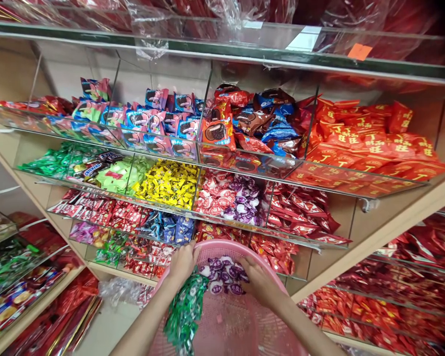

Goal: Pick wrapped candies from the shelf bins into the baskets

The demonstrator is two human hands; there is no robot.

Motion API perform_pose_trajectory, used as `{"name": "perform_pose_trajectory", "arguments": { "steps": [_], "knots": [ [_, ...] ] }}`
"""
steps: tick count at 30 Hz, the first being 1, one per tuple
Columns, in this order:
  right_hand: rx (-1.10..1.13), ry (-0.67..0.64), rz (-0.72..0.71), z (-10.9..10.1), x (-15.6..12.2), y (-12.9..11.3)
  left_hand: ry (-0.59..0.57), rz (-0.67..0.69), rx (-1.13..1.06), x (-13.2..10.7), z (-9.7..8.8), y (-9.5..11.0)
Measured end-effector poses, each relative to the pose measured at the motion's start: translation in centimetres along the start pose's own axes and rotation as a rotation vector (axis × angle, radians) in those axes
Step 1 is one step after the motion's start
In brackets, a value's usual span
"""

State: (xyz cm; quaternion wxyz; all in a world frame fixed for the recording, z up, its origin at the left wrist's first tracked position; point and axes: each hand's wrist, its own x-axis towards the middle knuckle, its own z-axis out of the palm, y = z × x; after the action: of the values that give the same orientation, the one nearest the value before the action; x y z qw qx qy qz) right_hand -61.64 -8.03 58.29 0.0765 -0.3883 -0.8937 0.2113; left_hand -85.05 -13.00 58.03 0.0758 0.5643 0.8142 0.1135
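Observation:
A pink plastic basket (222,245) with a meshed wall stands in front of me, below the shelves. My left hand (183,264) is closed over its far left rim. Inside the basket, my right hand (257,279) reaches down at the right, fingers apart and slightly bent, touching a pile of purple-and-white wrapped candies (224,277). Its fingertips are partly hidden among them. Green shiny wrapped candies (187,314) lie in a heap along the basket's left side, under my left wrist. The pink bottom shows between and below the two heaps.
Glass-fronted shelves (178,195) hold sorted sweets: yellow packets (170,185), purple-and-white candies (244,195), cookie packs (218,131) and red packets (367,133). More candy shelves stand at the left and right. A clear plastic bag (122,289) lies low at left.

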Motion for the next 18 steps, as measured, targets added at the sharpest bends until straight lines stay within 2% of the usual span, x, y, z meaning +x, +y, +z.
{"name": "perform_pose_trajectory", "arguments": {
  "steps": [4,12,18],
  "knots": [
    [-0.047,-0.003,0.003,0.29,-0.41,-0.09,0.001,-0.006,-0.008,-0.04,-0.10,0.08],
    [-0.098,0.011,-0.020,-0.42,-0.31,-0.41,0.012,0.002,0.001,-0.02,-0.02,0.08],
    [-0.169,-0.009,0.012,0.45,-0.50,0.45,-0.003,-0.012,0.001,-0.07,-0.12,0.11]
  ]
}}
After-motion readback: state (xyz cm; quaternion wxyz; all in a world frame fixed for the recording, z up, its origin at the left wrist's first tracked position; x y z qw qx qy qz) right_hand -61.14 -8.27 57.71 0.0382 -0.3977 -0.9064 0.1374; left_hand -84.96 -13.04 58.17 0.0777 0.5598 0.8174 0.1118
